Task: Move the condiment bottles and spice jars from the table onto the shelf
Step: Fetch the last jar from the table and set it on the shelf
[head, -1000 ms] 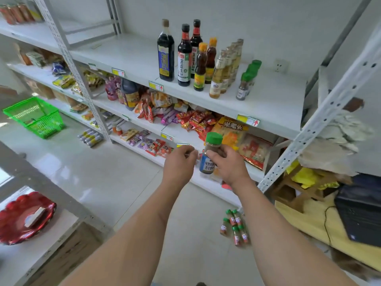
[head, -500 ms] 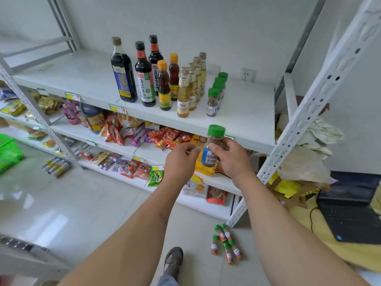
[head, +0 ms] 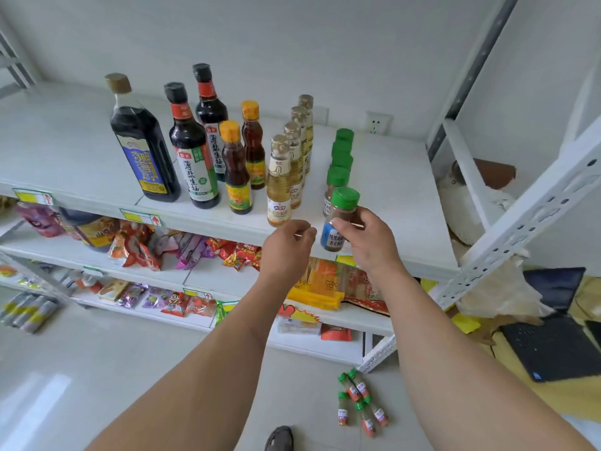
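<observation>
My right hand (head: 369,242) grips a green-capped spice jar (head: 341,216) with a blue label, held upright just above the front edge of the white shelf (head: 390,196). It hangs in front of a row of matching green-capped jars (head: 340,164). My left hand (head: 287,247) hovers beside the jar with loosely curled fingers and holds nothing. Left of the row stand pale vinegar bottles (head: 279,187), orange-capped oil bottles (head: 235,170) and dark soy sauce bottles (head: 143,144).
Snack packets (head: 146,249) fill the lower shelves. Several small green-capped bottles (head: 357,402) lie on the floor by the shelf post (head: 520,216). A laptop (head: 553,330) sits at the right. My foot (head: 279,439) shows at the bottom.
The jar rose from below the shelf edge to shelf level, closer to the green-capped row. My left hand let go of it and now hangs beside it.
</observation>
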